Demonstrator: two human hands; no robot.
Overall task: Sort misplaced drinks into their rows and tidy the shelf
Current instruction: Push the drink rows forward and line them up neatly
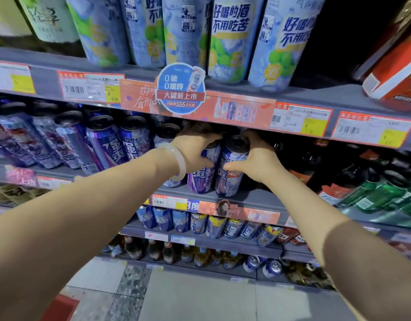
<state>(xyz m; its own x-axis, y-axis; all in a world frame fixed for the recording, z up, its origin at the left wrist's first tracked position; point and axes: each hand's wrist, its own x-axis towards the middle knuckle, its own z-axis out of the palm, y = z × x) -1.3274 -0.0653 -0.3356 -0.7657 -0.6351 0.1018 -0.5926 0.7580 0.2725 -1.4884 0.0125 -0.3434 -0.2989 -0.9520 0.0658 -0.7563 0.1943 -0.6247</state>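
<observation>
hands – left hand (195, 147) grips purple can (201, 174) | right hand (258, 156) grips blue can (230, 172) | grey shelf (253, 198) – tiled floor (200, 295)

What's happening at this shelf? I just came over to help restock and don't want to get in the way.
A person is tidying the canned drinks on the middle shelf. The left hand, with a pale bangle on its wrist, wraps around a purple can. The right hand holds the neighbouring blue-and-white can. Both cans stand at the shelf's front edge, side by side. More purple cans line up to the left.
</observation>
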